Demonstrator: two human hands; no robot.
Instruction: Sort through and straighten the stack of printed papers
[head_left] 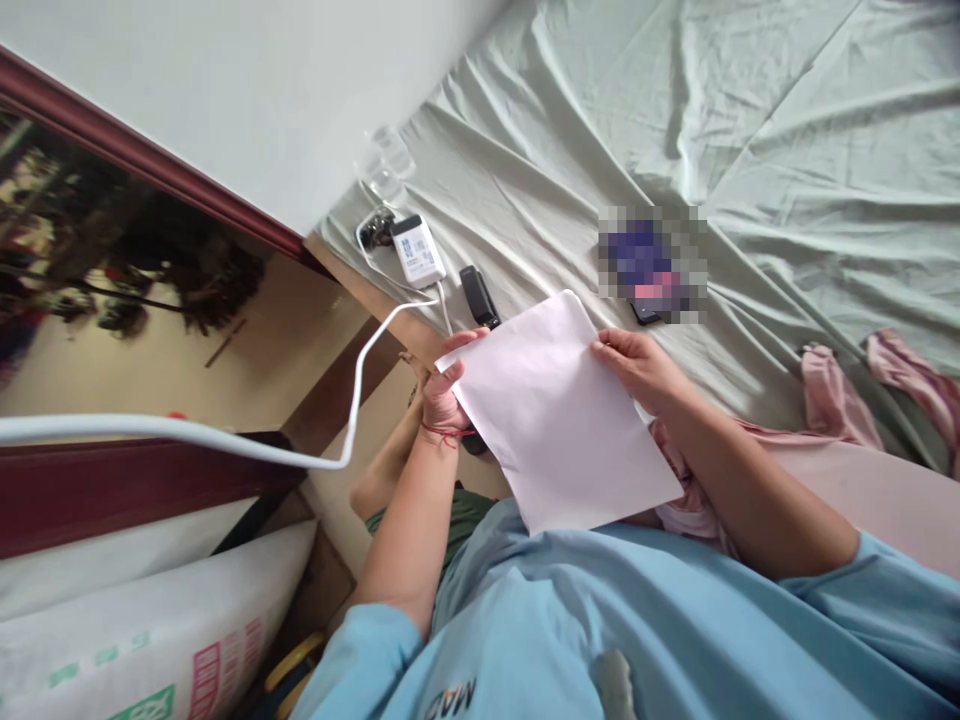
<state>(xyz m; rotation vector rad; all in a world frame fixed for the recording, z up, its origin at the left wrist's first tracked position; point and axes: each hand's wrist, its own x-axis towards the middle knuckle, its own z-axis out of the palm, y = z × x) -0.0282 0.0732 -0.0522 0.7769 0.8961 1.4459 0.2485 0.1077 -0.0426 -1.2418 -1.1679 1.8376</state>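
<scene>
A blank white sheet of paper (559,415) is held up over my lap with both hands. My left hand (444,395) grips its left edge, thumb on top; a red thread circles that wrist. My right hand (637,362) pinches the sheet's right edge near the top corner. A black stapler (478,295) lies on the bed just beyond the sheet's upper left corner. A phone (651,268), blurred out, lies on the sheet beyond my right hand.
Pale green bedsheet (750,130) covers the bed. A white power adapter (417,250) with a white cable (225,440) sits at the bed's edge, by a clear plastic item (386,165). Pink cloth (847,390) lies at right. Printed sacks (150,630) are at lower left.
</scene>
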